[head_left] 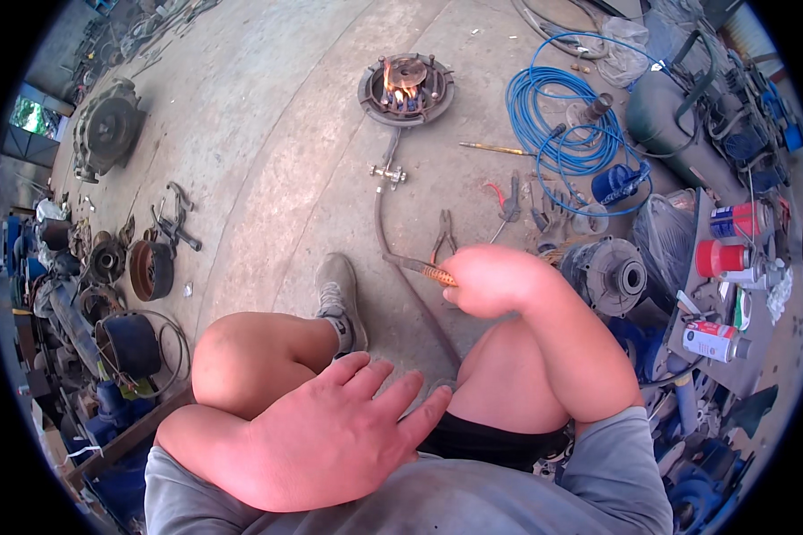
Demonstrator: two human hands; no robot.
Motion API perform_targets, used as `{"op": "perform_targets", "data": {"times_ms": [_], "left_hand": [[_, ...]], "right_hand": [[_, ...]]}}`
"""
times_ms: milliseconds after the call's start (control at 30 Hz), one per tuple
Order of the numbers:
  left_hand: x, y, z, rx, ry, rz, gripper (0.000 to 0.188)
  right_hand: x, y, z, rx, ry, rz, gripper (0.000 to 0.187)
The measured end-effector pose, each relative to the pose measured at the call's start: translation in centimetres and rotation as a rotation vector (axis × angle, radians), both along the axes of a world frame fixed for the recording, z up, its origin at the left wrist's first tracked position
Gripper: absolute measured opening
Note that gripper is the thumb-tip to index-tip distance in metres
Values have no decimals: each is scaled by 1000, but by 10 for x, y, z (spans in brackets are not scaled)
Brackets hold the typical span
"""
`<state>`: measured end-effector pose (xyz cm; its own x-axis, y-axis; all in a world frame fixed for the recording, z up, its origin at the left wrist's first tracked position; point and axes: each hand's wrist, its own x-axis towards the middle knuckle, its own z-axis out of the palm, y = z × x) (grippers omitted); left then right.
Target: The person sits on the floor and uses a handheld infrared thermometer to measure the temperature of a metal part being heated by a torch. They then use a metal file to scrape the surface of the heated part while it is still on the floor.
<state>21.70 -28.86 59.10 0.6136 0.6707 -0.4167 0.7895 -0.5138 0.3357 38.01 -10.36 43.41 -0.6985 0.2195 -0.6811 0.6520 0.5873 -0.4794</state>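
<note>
- Holding the orange-handled tool [441, 275], the right hand [489, 283] is closed around its rear part; the metal end points forward-left of this hand.
- Near that end runs the hose [383, 223]; I cannot tell if they are touching.
- The left hand [343, 423] is open, back side up, fingers a little apart, nearer to the body than the right hand; I see nothing held, but its palm is hidden.
- Far ahead of both hands stands the burner [439, 111], with flames [403, 95] and 1 round disc [408, 72] on it.
- Just ahead of the right hand lie the pliers [443, 234].
- To the right of the right hand sits a round metal housing [605, 275]; farther ahead, a blue hose coil [517, 111].
- Between the left hand and the left-side parts, the left knee [241, 357] stands in the way.
</note>
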Motion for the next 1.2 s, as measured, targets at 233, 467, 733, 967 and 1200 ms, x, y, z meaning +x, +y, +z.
{"op": "perform_targets", "data": {"times_ms": [233, 467, 733, 967, 1200], "left_hand": [[0, 0, -1, 29, -20, -10, 62], [-2, -3, -4, 76, -107, 26, 54], [-6, -3, -1, 58, -54, -11, 60], [-6, -4, 1, 51, -45, -18, 61], [-6, -2, 1, 20, -51, -19, 61]], "right_hand": [[-1, 0, 1, 28, -20, -4, 30], [-2, 1, -3, 23, -21, 7, 28], [-5, 2, -6, 14, -18, 13, 28], [-4, 1, -6, 31, -12, 17, 29], [-5, 1, -5, 19, -55, 15, 30]]}}
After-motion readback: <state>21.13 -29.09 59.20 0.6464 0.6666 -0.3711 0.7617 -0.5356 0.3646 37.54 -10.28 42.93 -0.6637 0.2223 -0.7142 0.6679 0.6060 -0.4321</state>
